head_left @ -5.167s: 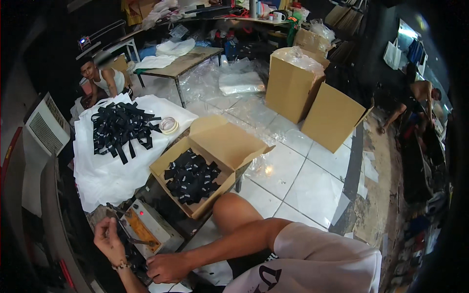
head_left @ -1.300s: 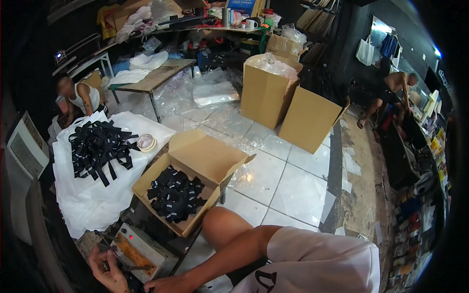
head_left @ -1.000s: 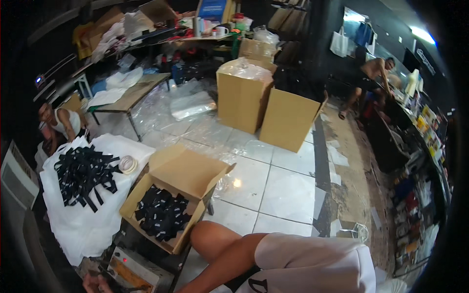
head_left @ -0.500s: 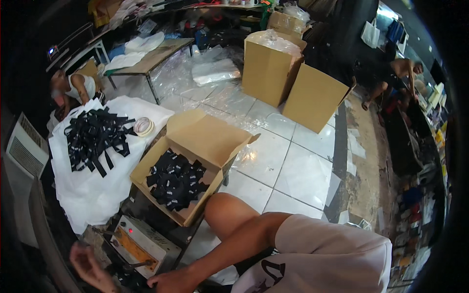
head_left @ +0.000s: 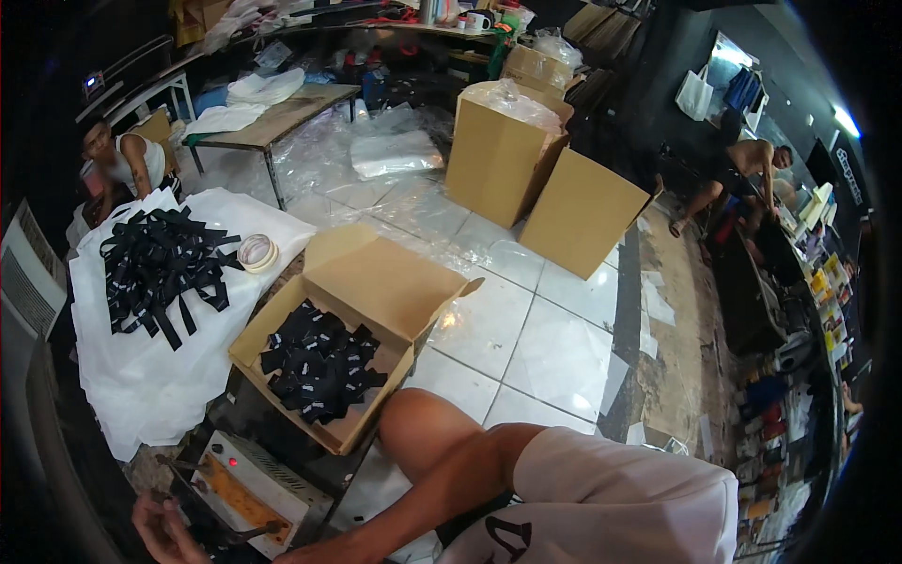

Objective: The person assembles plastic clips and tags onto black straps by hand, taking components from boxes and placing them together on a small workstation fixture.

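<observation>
My left hand is raised at the lower left, beside a white box-shaped machine with a worn orange strip, knobs and a lit red lamp. It looks like a heat sealer. The fingers stand apart, partly curled, with nothing visible between them. From the right my right forearm reaches down to the machine's near end. The lower edge cuts off most of my right hand, so its fingers are hidden. Just beyond the machine an open cardboard box holds a heap of short black fabric pieces.
White sheeting on the left bears a pile of long black straps and tape rolls. Tall cartons stand on the tiled floor beyond. One person sits at far left, another at far right.
The whole view has shifted, so the scene sits further left. My right hand has slipped mostly below the lower edge. My left hand stays raised beside the machine.
</observation>
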Motion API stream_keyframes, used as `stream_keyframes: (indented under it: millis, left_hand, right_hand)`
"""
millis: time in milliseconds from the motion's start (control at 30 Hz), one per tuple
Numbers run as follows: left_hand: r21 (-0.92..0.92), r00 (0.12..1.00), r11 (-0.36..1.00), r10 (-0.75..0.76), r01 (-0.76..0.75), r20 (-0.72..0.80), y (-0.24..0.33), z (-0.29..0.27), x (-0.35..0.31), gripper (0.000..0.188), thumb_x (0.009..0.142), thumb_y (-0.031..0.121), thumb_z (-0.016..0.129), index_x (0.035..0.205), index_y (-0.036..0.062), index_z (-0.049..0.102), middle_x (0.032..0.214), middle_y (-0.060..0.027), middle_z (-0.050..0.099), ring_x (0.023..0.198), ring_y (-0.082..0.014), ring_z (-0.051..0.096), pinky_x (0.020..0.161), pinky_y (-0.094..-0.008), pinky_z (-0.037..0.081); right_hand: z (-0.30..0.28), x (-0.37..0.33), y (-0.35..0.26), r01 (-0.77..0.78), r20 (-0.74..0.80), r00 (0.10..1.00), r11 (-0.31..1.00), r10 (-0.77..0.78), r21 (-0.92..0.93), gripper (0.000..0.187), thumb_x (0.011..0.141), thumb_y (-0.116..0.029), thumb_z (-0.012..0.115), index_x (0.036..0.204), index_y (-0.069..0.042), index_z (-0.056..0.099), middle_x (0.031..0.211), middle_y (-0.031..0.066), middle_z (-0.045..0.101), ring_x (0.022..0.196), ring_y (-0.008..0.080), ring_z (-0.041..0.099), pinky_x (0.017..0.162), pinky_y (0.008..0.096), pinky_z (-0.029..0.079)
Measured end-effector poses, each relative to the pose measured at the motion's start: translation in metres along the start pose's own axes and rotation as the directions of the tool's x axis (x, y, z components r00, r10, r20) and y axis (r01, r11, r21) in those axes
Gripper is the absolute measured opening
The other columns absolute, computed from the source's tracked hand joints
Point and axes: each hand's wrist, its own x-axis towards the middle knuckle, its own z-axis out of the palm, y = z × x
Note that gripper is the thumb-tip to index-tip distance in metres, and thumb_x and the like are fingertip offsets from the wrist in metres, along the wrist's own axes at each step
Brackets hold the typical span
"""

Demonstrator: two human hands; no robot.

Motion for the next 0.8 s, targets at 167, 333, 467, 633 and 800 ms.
stream_keyframes:
  millis: [167,333,467,633,800]
  left_hand:
    - [0.13,0.99,0.984,0.107,-0.119,0.093,-0.002,-0.002,0.001,0.031,0.095,0.02,0.065,0.116,-0.0031,0.06,0.108,-0.016,0.067,0.09,-0.0256,0.066,0.076,-0.0379,0.056]
    - [0.169,0.989,0.976,0.123,-0.135,0.08,0.014,0.005,0.004,0.032,0.097,0.023,0.063,0.113,-0.0039,0.062,0.108,-0.0183,0.067,0.092,-0.0274,0.067,0.076,-0.0376,0.057]
    - [0.129,0.98,0.975,0.17,-0.183,0.107,0.013,0.001,0.005,0.03,0.097,0.021,0.062,0.111,-0.0061,0.062,0.105,-0.0207,0.068,0.091,-0.0299,0.068,0.076,-0.0385,0.057]
    - [0.15,0.977,0.967,0.198,-0.207,0.072,0.02,0.004,0.006,0.024,0.097,0.015,0.061,0.108,-0.0059,0.063,0.101,-0.0193,0.069,0.089,-0.0298,0.068,0.075,-0.038,0.057]
    - [0.175,0.986,0.972,0.143,-0.157,0.091,0.013,-0.003,0.004,0.023,0.096,0.015,0.062,0.109,-0.0041,0.063,0.103,-0.0167,0.067,0.088,-0.0275,0.066,0.078,-0.0372,0.056]
  right_hand:
    - [0.0,-0.001,-0.003,-0.031,-0.035,0.999,0.999,0.032,0.012,0.012,0.087,-0.01,0.066,0.08,-0.006,0.074,0.084,0.0103,0.068,0.083,0.0256,0.064,0.101,0.0511,0.041]
    - [-0.004,-0.001,-0.001,-0.053,0.007,0.999,0.998,0.053,0.046,0.012,0.088,-0.01,0.065,0.082,-0.007,0.075,0.085,0.0106,0.069,0.084,0.0261,0.064,0.101,0.0511,0.042]
    - [-0.002,0.0,-0.002,-0.039,-0.019,0.999,0.999,0.04,0.032,0.013,0.088,-0.01,0.066,0.08,-0.006,0.075,0.083,0.0108,0.069,0.083,0.0263,0.064,0.1,0.0506,0.043]
    - [-0.003,0.0,-0.002,-0.053,0.002,0.999,0.998,0.053,0.032,0.013,0.088,-0.01,0.066,0.079,-0.006,0.075,0.082,0.011,0.069,0.083,0.026,0.064,0.101,0.0503,0.043]
    - [-0.004,0.001,-0.002,-0.056,0.036,0.998,0.997,0.055,0.043,0.012,0.088,-0.009,0.065,0.081,-0.005,0.075,0.083,0.0112,0.069,0.084,0.0264,0.065,0.102,0.0506,0.042]
